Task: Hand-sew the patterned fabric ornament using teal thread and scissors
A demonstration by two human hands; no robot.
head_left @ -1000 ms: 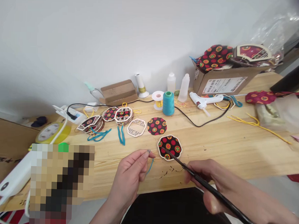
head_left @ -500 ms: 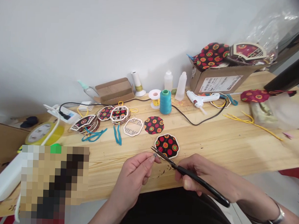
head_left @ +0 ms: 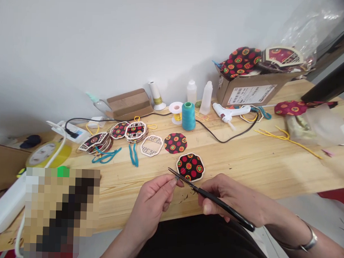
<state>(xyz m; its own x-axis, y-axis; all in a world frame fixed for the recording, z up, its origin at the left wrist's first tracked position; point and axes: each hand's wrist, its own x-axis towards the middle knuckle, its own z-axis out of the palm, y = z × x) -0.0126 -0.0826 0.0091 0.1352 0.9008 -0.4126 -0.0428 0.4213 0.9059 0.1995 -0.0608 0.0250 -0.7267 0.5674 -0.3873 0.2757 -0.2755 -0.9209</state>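
Note:
My right hand [head_left: 224, 198] grips black-handled scissors [head_left: 211, 196], whose blades point left across my left fingertips. My left hand [head_left: 155, 194] is closed in a pinch beside the blades; the small dark bit at its fingertips is too small to name. Just beyond the blades lies a wooden-framed piece [head_left: 202, 171] faced with black floral fabric [head_left: 190, 168], and a thin pale strand crosses that fabric. Farther back are a loose round of floral fabric [head_left: 175, 143] and a bare lattice wooden frame [head_left: 151, 146]. Dark scraps lie beneath the scissors.
Stacked framed ornaments [head_left: 136, 132] with blue tassels lie left. Behind stand a blue thread cone [head_left: 188, 116], a yellow thread spool [head_left: 176, 113] and a plastic bottle [head_left: 207, 98]. A corded white glue gun [head_left: 230, 112] lies before a full cardboard box [head_left: 248, 90]. Yellow tape [head_left: 49, 155] sits far left.
The scissors have shifted slightly left across my left fingertips, with my right hand following. My left hand keeps its pinch. The whole view has moved a little.

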